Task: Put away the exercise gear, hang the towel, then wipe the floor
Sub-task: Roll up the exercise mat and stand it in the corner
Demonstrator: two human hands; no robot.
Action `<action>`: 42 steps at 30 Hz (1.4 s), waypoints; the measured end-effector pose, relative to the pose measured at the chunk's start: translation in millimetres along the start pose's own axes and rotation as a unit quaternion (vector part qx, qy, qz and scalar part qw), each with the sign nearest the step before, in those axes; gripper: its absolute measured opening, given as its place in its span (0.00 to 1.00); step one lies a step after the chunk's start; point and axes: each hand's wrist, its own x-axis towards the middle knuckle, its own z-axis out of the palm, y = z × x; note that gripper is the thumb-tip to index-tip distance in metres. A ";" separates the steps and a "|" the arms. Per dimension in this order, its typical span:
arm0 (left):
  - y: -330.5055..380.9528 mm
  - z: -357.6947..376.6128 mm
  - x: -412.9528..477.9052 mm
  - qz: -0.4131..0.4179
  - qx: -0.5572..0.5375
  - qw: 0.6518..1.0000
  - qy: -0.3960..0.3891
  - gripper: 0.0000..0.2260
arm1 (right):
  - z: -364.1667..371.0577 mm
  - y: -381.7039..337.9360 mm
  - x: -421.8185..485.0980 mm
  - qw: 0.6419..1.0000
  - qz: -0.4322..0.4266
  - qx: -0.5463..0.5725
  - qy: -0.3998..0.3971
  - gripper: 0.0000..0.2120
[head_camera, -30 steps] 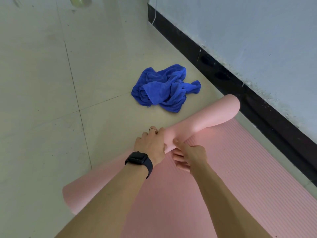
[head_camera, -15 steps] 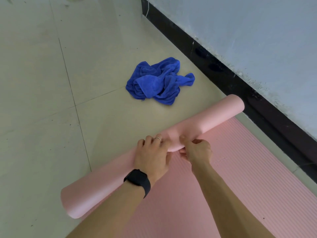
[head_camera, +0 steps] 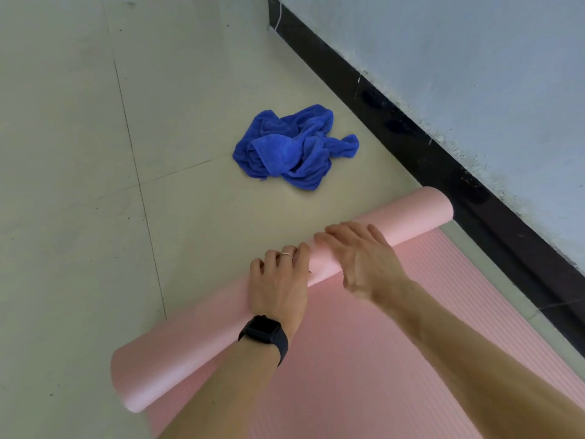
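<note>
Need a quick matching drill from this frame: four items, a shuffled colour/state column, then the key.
Items:
1. towel
2. mat
3. watch
4. ring

Colour/state:
A. black, strapped on a wrist
B. thin band worn on a finger
C. pink, partly rolled
D. blue, crumpled in a heap

Pairs: 1-D, 2-C, 3-A, 4-B

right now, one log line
pink yoga mat: part rolled | left hand: grips mat | right hand: flat on mat | blue towel: on floor
</note>
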 end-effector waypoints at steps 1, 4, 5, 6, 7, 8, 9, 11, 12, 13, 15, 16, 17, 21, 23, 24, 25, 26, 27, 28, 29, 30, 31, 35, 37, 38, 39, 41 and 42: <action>2.4 -2.3 -2.6 0.009 -0.002 1.000 0.001 0.18 | -2.3 -1.8 0.1 1.000 0.004 -0.019 0.018 0.38; 2.4 -14.7 -8.3 0.034 -0.053 0.998 -0.021 0.18 | 3.3 -3.6 -4.3 0.996 0.015 -0.064 0.064 0.25; 1.6 -20.4 -9.6 0.033 -0.071 0.996 -0.037 0.20 | 7.5 -2.1 -7.6 0.993 0.012 -0.075 0.093 0.19; 0.4 -25.9 -10.0 0.026 -0.090 0.994 -0.060 0.23 | 11.4 0.1 -11.1 0.989 0.009 -0.082 0.125 0.15; -0.7 -29.4 -9.6 0.014 -0.110 0.990 -0.088 0.26 | 14.7 2.5 -14.8 0.985 0.003 -0.087 0.151 0.14; -1.0 -29.8 -9.4 -0.011 -0.126 0.985 -0.118 0.29 | 19.1 4.0 -19.3 0.981 -0.004 -0.091 0.170 0.14; 0.3 -28.4 -10.9 -0.035 -0.125 0.980 -0.150 0.32 | 23.6 3.9 -24.6 0.981 -0.008 -0.088 0.174 0.14; 10.6 -24.7 -19.6 -0.046 -0.084 0.977 -0.189 0.34 | 28.0 3.0 -36.2 0.988 -0.004 -0.065 0.140 0.18; 16.8 -22.7 -25.7 -0.042 -0.055 0.980 -0.188 0.35 | 26.6 1.7 -41.6 0.993 0.008 -0.048 0.108 0.20; 23.1 -20.6 -32.0 -0.038 -0.025 0.982 -0.182 0.36 | 22.4 -0.3 -46.7 0.997 0.024 -0.028 0.074 0.22; 32.5 -17.5 -42.3 -0.036 0.006 0.987 -0.155 0.39 | 9.8 -8.4 -55.7 0.998 0.055 0.007 0.026 0.25; 35.1 -16.1 -46.4 -0.035 0.011 0.988 -0.148 0.40 | 1.8 -15.1 -58.3 0.997 0.073 0.025 0.016 0.25; 37.3 -16.1 -50.6 -0.038 0.005 0.987 -0.153 0.41 | -4.5 -21.9 -59.2 0.995 0.091 0.041 0.024 0.24; 45.3 -28.9 -65.8 -0.021 -0.046 0.973 -0.226 0.49 | 2.0 -28.8 -63.9 0.992 0.117 0.045 -0.017 0.30; 35.0 -39.0 -63.1 0.012 -0.075 0.962 -0.261 0.45 | 13.5 -28.2 -74.0 0.991 0.132 0.031 -0.023 0.31; 26.0 -43.8 -58.6 0.031 -0.094 0.961 -0.257 0.39 | 18.3 -30.2 -79.0 0.989 0.142 0.025 -0.018 0.31; 15.8 -48.0 -52.9 0.047 -0.111 0.963 -0.240 0.33 | 21.0 -33.8 -82.4 0.988 0.152 0.024 -0.008 0.30; 6.7 -48.1 -49.1 0.060 -0.123 0.966 -0.221 0.30 | 22.3 -38.7 -84.4 0.986 0.164 0.025 0.000 0.29; 0.8 -47.9 -46.3 0.059 -0.124 0.965 -0.222 0.29 | 21.3 -43.7 -85.0 0.983 0.181 0.021 0.008 0.28; -1.8 -46.2 -45.4 0.036 -0.124 0.963 -0.238 0.32 | 19.4 -47.9 -84.8 0.980 0.197 0.014 0.011 0.28; -0.5 -45.7 -46.5 0.004 -0.126 0.956 -0.265 0.36 | 17.7 -51.4 -84.6 0.978 0.209 0.006 0.011 0.27; 3.8 -44.1 -49.9 -0.019 -0.128 0.949 -0.286 0.38 | 15.7 -54.8 -85.5 0.976 0.218 -0.004 0.010 0.27; 9.9 -42.8 -56.2 -0.022 -0.122 0.948 -0.295 0.37 | 14.3 -58.1 -87.9 0.974 0.225 -0.018 0.015 0.27; 25.8 -38.8 -82.2 0.028 -0.076 0.970 -0.231 0.36 | 16.7 -66.8 -107.6 0.975 0.215 -0.046 0.038 0.30; 25.8 -43.2 -96.7 0.076 -0.060 0.971 -0.218 0.39 | 21.5 -69.4 -120.8 0.973 0.225 -0.003 0.049 0.36; 24.1 -48.1 -101.5 0.109 -0.053 0.966 -0.230 0.39 | 21.8 -73.4 -127.7 0.972 0.230 0.025 0.050 0.39; 21.6 -52.2 -102.8 0.140 -0.056 0.959 -0.242 0.39 | 24.7 -76.5 -133.2 0.971 0.233 0.041 0.043 0.41; 12.7 -63.3 -95.2 0.155 -0.099 0.950 -0.252 0.35 | 29.6 -82.8 -139.5 0.966 0.248 0.069 0.003 0.40; 7.3 -67.2 -89.1 0.153 -0.123 0.946 -0.257 0.31 | 30.5 -86.2 -141.8 0.962 0.262 0.079 -0.003 0.39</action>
